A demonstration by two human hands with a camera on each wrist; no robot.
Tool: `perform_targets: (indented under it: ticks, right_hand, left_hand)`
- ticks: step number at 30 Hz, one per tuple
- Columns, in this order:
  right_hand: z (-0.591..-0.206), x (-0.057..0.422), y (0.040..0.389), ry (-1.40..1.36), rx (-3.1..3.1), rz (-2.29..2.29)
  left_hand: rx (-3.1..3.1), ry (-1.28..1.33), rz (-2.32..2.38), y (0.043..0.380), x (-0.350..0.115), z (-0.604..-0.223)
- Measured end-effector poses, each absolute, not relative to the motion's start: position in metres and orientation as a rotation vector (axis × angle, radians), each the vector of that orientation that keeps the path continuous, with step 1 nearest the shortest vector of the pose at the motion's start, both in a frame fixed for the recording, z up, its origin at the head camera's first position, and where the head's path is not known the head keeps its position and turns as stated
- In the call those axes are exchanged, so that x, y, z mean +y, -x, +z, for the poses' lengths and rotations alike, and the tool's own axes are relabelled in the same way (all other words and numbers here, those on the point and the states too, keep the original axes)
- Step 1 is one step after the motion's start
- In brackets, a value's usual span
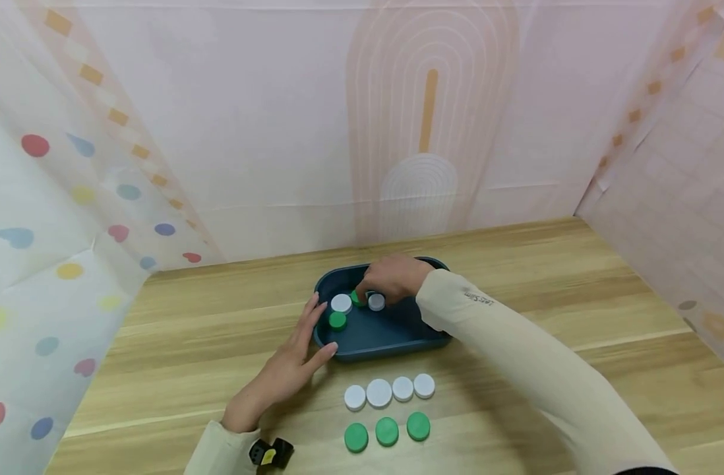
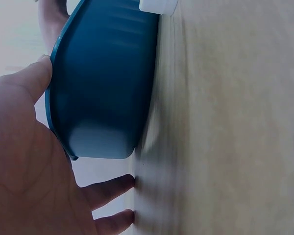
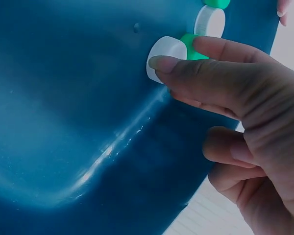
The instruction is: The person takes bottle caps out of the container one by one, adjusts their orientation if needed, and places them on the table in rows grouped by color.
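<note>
A dark blue tray (image 1: 392,349) sits on the wooden table, with white and green bottle caps inside. My right hand (image 1: 394,276) reaches over its far rim and pinches a white bottle cap (image 3: 161,51) near the tray floor. The index fingertip touches a green bottle cap (image 3: 190,46) beside it. Another white bottle cap (image 1: 341,303) and another green bottle cap (image 1: 337,321) lie at the tray's left end. My left hand (image 1: 291,359) is at that end, fingers spread and fairly straight; its thumb (image 2: 39,73) touches the rim.
In front of the tray, several white caps (image 1: 379,393) stand in a row. Nearer me is a row of green caps (image 1: 387,431). A patterned cloth wall (image 1: 267,132) rises behind the table (image 1: 208,343), with more sheeting at both sides.
</note>
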State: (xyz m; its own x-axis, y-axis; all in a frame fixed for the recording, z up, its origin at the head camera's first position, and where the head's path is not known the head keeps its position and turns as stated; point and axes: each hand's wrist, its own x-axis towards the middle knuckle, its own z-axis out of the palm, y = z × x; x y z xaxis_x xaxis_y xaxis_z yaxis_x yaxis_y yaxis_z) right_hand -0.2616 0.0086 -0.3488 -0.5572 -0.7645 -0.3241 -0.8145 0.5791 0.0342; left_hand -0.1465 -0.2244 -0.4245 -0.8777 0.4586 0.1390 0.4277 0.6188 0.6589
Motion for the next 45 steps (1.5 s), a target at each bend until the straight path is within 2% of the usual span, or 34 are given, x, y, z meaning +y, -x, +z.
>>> perform_targets:
  ticks: [27,45]
  right_hand:
    - [-0.36,0.039,0.261,1.116,2.528,0.187]
    - [-0.331,0.06,0.244,1.243,2.572,0.069]
  left_hand:
    - [2.76,-0.765,1.077,0.147,-0.201,-0.425]
    - [2.773,-0.754,1.043,0.146,-0.202,-0.423]
